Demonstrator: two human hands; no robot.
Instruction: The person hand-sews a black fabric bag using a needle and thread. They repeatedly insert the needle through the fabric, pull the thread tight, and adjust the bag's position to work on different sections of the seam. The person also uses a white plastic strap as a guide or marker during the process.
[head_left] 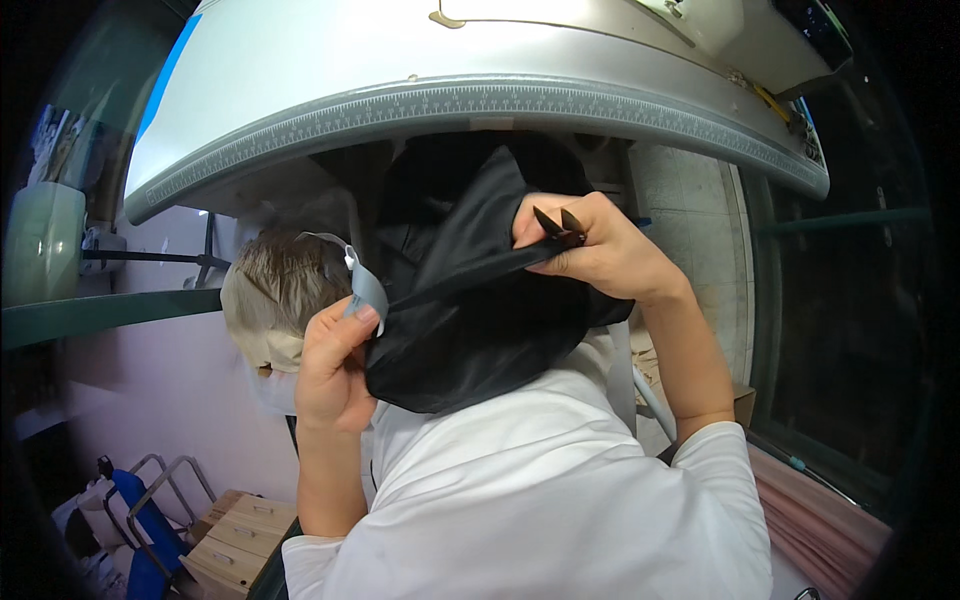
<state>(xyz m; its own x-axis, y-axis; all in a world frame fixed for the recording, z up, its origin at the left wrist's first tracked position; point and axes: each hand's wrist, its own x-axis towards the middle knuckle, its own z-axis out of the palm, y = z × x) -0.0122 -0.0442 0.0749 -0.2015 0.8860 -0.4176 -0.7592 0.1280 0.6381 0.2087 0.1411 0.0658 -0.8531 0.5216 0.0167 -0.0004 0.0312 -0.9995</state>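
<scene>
A black cloth piece (480, 345) lies over my lap, its long folded edge stretched between my hands. My left hand (335, 365) pinches the cloth's left end, the thumb pressed on a small grey-blue strip (368, 292) there. Whether the strip is fixed to the cloth I cannot tell. My right hand (610, 250) is closed on the other end of the folded edge. Thread snips (558, 222) with two dark pointed blades are also in it, the blades apart and pointing up and left. The fingers partly hide their handle.
A white work table (330, 50) with a grey ruler edge (480, 100) stands just beyond my hands. To the left is a clear plastic bag (285, 290) with brownish contents. A green shelf bar (110, 315) and a wooden drawer unit (240, 540) are farther left.
</scene>
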